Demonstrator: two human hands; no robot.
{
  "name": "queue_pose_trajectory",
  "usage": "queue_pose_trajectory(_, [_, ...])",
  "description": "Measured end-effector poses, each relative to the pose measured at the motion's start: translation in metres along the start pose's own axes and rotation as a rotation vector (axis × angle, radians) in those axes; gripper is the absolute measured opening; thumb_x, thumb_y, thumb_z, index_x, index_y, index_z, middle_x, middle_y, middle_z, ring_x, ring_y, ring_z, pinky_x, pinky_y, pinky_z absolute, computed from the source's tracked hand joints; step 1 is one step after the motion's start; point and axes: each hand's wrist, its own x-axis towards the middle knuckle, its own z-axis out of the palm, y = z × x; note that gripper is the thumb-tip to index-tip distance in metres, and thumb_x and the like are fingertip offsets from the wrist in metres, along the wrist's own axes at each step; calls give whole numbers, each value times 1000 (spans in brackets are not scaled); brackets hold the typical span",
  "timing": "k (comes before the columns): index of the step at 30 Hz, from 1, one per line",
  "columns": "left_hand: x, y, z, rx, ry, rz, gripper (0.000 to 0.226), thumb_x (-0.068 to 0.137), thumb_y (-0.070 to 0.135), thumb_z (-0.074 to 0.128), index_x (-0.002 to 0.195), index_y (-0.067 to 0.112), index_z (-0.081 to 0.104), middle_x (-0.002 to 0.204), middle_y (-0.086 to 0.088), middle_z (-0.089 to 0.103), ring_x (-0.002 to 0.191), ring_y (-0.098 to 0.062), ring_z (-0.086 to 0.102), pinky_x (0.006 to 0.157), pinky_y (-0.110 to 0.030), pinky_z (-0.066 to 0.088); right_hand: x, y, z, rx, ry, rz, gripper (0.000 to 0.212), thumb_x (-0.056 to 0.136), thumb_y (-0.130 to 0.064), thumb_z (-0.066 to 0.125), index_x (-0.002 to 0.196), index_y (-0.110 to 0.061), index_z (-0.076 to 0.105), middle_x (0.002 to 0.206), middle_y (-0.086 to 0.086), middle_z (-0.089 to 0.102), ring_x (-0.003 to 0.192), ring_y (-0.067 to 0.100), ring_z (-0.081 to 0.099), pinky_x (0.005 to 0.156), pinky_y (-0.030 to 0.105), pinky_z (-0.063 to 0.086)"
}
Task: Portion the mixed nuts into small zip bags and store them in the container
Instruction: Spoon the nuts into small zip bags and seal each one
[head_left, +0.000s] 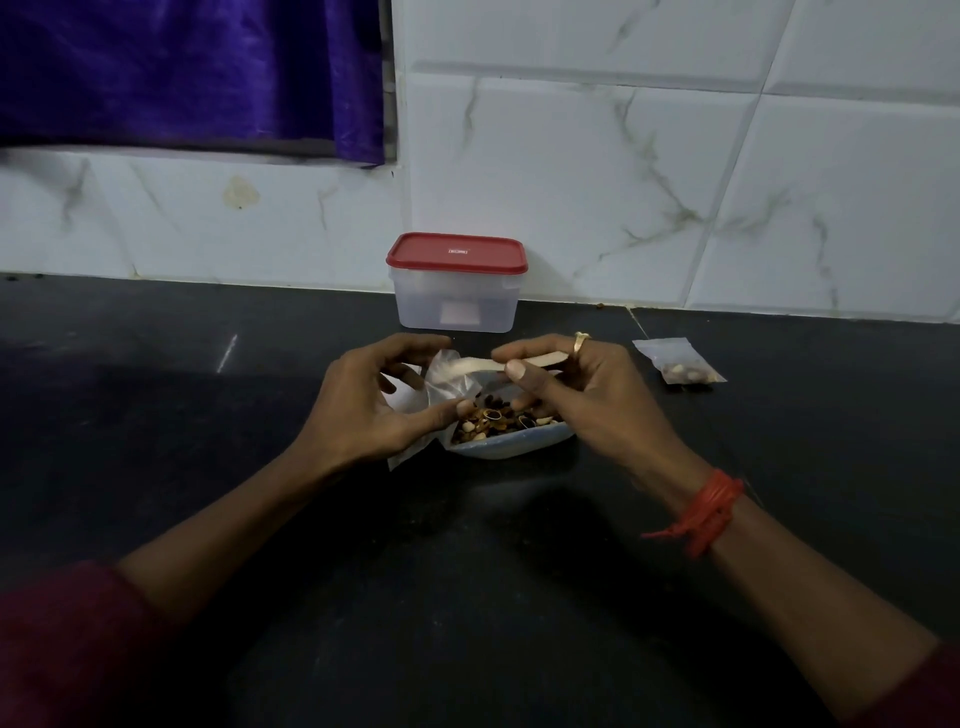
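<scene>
- Container (457, 306), head view: clear plastic box with its red lid (457, 253) on. It stands at the back of the black countertop (156, 395), against the tiled wall (623, 182).
- Dish (511, 444): pale and shallow, on the countertop in front of the container and apart from it. It holds the mixed nuts (498, 415) (light and dark pieces together).
- Zip bag (452, 379): clear and crumpled, held over the dish's left part between both hands. Its whitish top strip runs off to the right.
- Left hand (363, 405): fingers curled round the body of the zip bag, thumb lying along the plastic just beside the nuts.
- Right hand (587, 400): thumb and forefinger pinch the zip bag's top strip. There is a ring (581, 342) on one finger and a red thread (709, 512) tied at the wrist.
- Filled bag (680, 364): small, lying flat on the countertop to the right of the right hand, with nuts gathered at its near end (sealed or not, cannot tell).
- Loose plastic (410, 452): a corner showing under the heel of the left hand (same bag or another, cannot tell).
- Curtain (182, 67): purple, upper left.
- Sleeve (62, 649): dark red, lower left corner.
</scene>
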Motion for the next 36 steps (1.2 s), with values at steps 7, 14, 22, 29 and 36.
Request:
queue_pose_trajectory(7, [0,-1,-2,-72,23,11,70,70,52,79,133,28,60,120,18,67,103,2,64,82,-28,56,0,-2,-2,232,157,1,23,90,-33,64,107,-21,73,92,1,78,65,15,71,63,27,60])
queue_pose_trajectory(14, [1,1,-7,-183,174,-12,67,73,50,76,131,25,55,120,12,63,105,-6,63,83,-32,57,8,8,-19,97,379,-56,28,100,-37,54,100,-16,72,79,-3,76,55,13,69,59,26,56])
queue_pose_trajectory(22, [-1,8,-7,-199,206,193,67,77,28,82,130,4,49,121,-6,61,109,-22,63,86,-41,56,8,30,-35,-762,272,-288,36,100,-52,46,106,-26,69,82,-7,73,69,12,70,63,35,56])
queue_pose_trajectory(29, [2,1,-9,-239,127,36,57,77,26,81,127,16,55,120,2,63,106,-16,64,86,-41,57,9,30,-33,-875,217,-263,34,101,-48,47,103,-25,72,72,-7,67,65,9,56,60,27,41])
queue_pose_trajectory(36, [1,-5,-3,-1,-127,20,70,70,40,87,133,30,57,125,18,62,105,1,60,82,-16,48,13,31,-37,-525,308,-34,29,102,-37,52,84,-28,73,68,-9,73,52,6,65,66,36,58])
